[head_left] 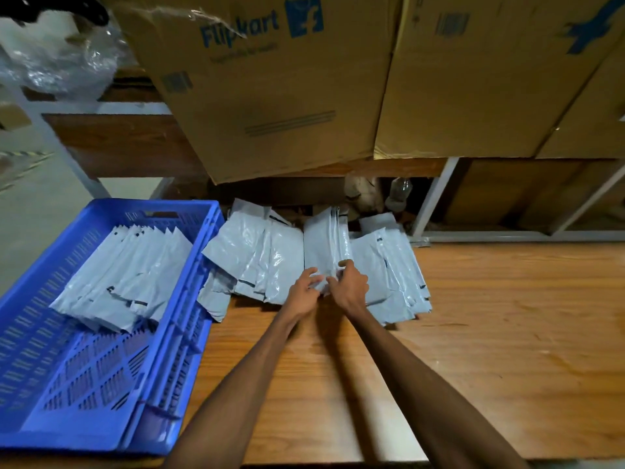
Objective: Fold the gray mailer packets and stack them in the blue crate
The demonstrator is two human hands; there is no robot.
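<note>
On the wooden table (473, 333), both forearms reach forward; the left hand (304, 294) and right hand (350, 287) pinch the near edge of one gray mailer packet (321, 252) with curled fingers. Loose packets (257, 255) fan around it. Left, folded packets (125, 275) lie overlapped inside the blue crate (84, 401). Cardboard boxes (270, 96) stand beyond.

Crate (189, 272) holding stacked packets (125, 275) sits left of loose packets (257, 258).
</note>
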